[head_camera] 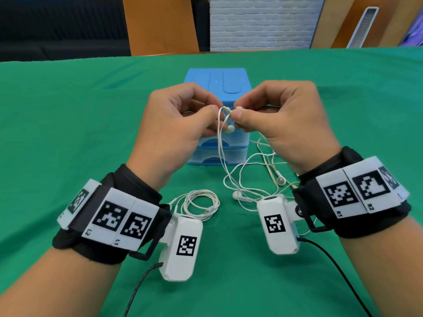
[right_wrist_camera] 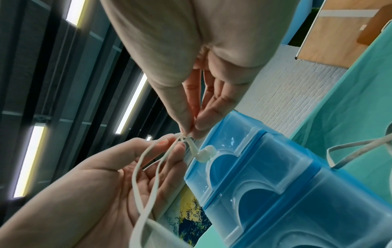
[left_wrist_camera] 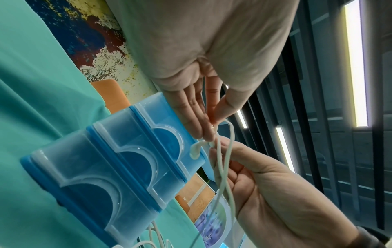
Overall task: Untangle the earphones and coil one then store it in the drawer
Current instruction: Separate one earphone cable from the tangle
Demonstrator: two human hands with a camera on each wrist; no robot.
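Note:
Both hands are raised in front of the blue drawer unit (head_camera: pixel 217 84). My left hand (head_camera: pixel 216 110) pinches a white earphone cord (head_camera: pixel 220 143) between thumb and forefinger. My right hand (head_camera: pixel 237 112) pinches the same cord a little to the right, beside its earbud (head_camera: pixel 230 128), which hangs between the hands. In the left wrist view the left hand (left_wrist_camera: pixel 214 121) holds the cord above the earbud (left_wrist_camera: pixel 196 151). The right wrist view shows the right hand (right_wrist_camera: pixel 188 132) pinching next to the earbud (right_wrist_camera: pixel 203 154). The cord drops to a loose tangle (head_camera: pixel 249 172) on the table.
A second earphone (head_camera: pixel 201 205) lies coiled on the green tablecloth (head_camera: pixel 68 133) by my left wrist. Loose earbuds (head_camera: pixel 281 180) lie near my right wrist. The unit's translucent drawers (left_wrist_camera: pixel 106 167) look closed. Chairs and a white brick wall stand beyond the table.

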